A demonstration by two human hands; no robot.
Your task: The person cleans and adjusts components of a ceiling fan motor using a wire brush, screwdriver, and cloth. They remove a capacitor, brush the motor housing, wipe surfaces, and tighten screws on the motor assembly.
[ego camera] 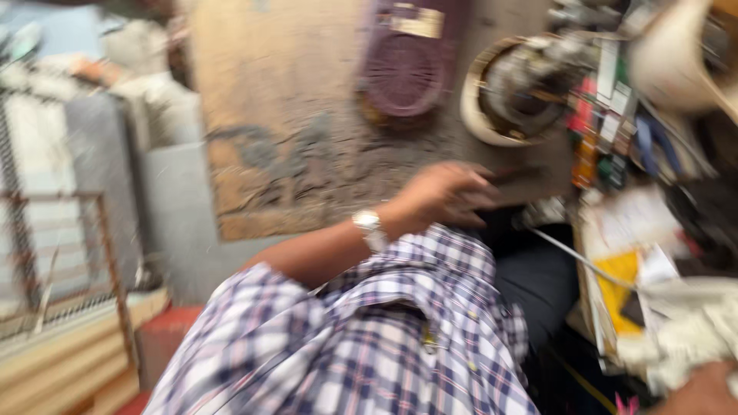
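The view is heavily blurred by motion. My left hand (446, 192), with a silver wristwatch (370, 227) on its wrist, reaches out from my checked shirt (384, 338). Its fingers curl down over something dark (513, 177) by my dark trousers (538, 277); whether they grip it is lost in the blur. Only a part of my right hand (703, 393) shows at the bottom right corner. It is next to a crumpled white cloth or paper (692, 330), and its fingers are out of sight.
A purple round grille-like thing (403, 73) and a white round housing with metal parts (507, 96) lie on the worn concrete floor (284, 138). Coloured small packets (603, 131), a yellow sheet (619, 288) and a thin white rod (576, 260) crowd the right. A rusty metal frame (104, 253) stands left.
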